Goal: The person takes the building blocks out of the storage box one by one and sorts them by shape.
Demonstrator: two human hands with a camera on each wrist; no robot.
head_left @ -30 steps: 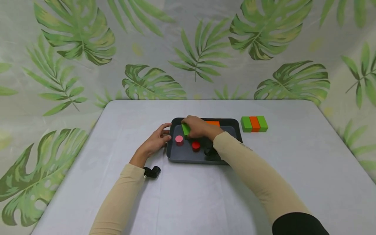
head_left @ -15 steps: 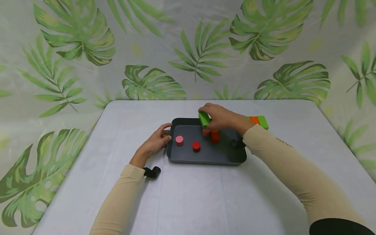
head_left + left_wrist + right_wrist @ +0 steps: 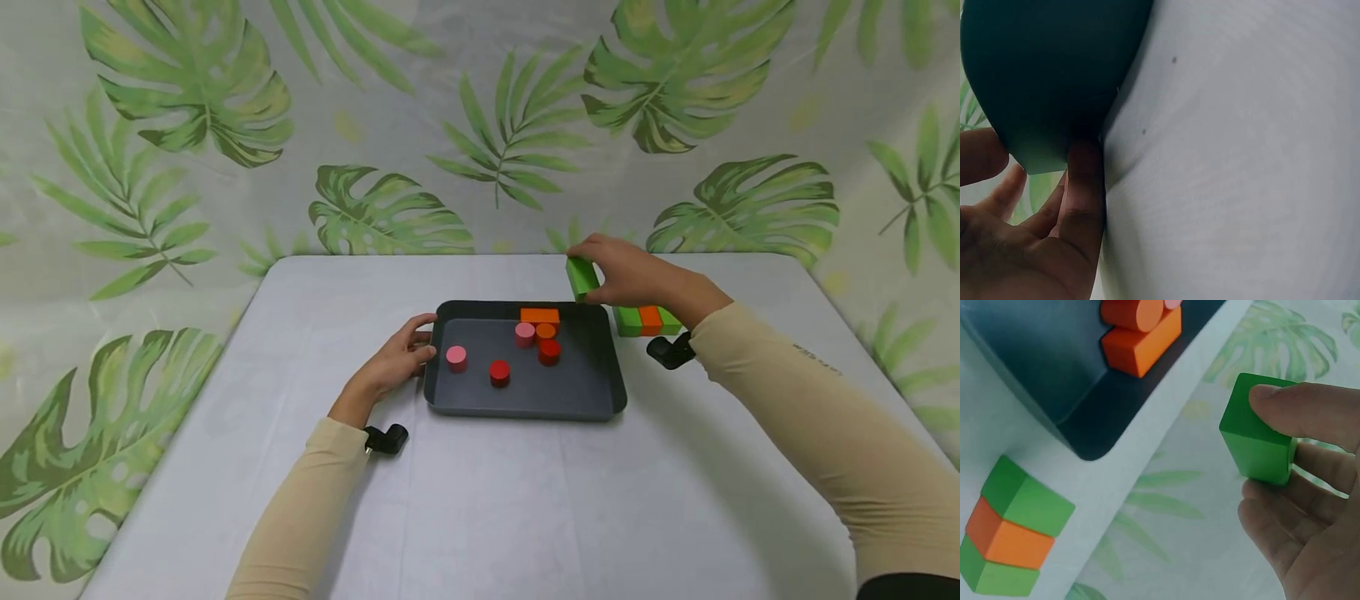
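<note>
Up close, two beige sleeves [image 3: 300,517] are stretched over the near side of the white-covered desk [image 3: 480,517], and a small black device [image 3: 387,439] is worn at the left wrist. Now the left hand [image 3: 392,362]: fingers spread wide, they are laid against the left outer wall of the dark grey tray [image 3: 525,408], which is touched rather than gripped.

Into the tray, where the near red cylinder [image 3: 499,372] is placed, with the left pink cylinder [image 3: 456,358] set to its left. Farther in, the far red cylinder [image 3: 549,352] is seen, then the orange cylinder [image 3: 546,334] and the far pink cylinder [image 3: 525,335], lined up side by side just before the orange block [image 3: 540,316] by the far wall.

Right of the tray, a row of three blocks [image 3: 650,321], green, orange, green, is set end to end, partly hidden by the right wrist.

And there, the green block [image 3: 582,279]! It is pinched between thumb and fingers by the right hand [image 3: 626,271], held up near the tray's far right corner, apart from tray and row. Beyond everything, a leaf-printed cloth [image 3: 510,125] is spread.
</note>
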